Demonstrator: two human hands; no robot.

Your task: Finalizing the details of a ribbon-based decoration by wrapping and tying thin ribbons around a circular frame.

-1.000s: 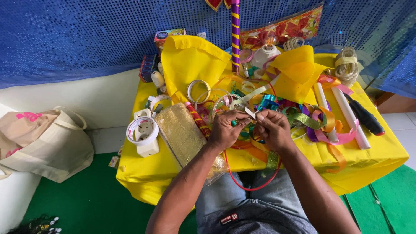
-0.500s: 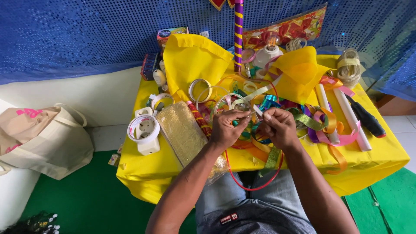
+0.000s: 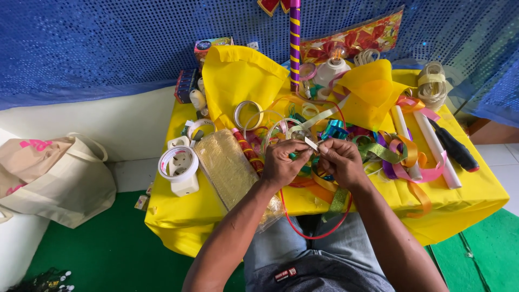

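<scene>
Far to the left of the grip, on the floor: a cream tote bag slumped against the wall.

Left of the grip, on the yellow tabletop: a white tape roll resting on a white socket block, then a sheet of gold glitter mesh lying flat, its near end hanging over the tabletop edge.

Left hand: fingers pressed together, pinching one end of a short pale ribbon strip. Right hand: fingers likewise closed on the strip's other end. The strip sits between the two grips, held just above the tabletop over a heap of loose ribbon.

Below the grip: a red wire hoop hangs off the tabletop edge toward the person's lap, with orange and green ribbon trailing beside it.

Right of the grip: curled pink, purple and gold ribbons, two white tubes, a black-handled tool.

Beyond the grip: folded yellow cloth, a purple-and-gold striped pole.

Progress, as judged: work looks mid-way at most. One small strip is in hand; the hoop appears largely bare, and most ribbon lies loose and unused.
</scene>
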